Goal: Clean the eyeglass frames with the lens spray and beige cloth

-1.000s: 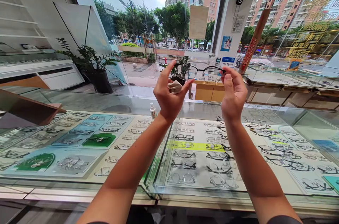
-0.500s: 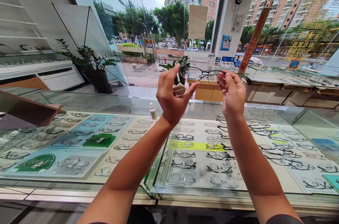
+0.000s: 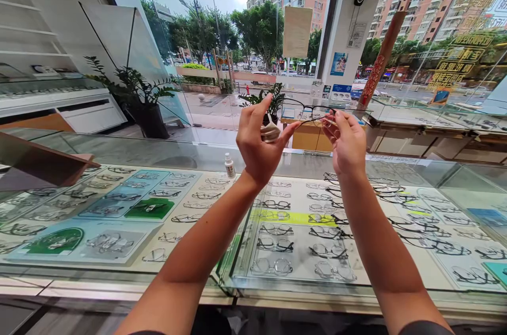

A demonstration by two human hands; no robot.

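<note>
Glasses [image 3: 304, 106] held up above the glass counter [image 3: 182, 152]. Right hand [image 3: 348, 142]: fingers pinched on one side of the frame. Left hand [image 3: 259, 142]: cloth [image 3: 270, 132] gripped in the palm, index finger and thumb spread near the other side. Bottle [image 3: 229, 166] upright on the counter.

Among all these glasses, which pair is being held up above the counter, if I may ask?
The thin black-framed pair, raised between the left hand and right hand; the glasses below lie in rows inside the counter.
</note>
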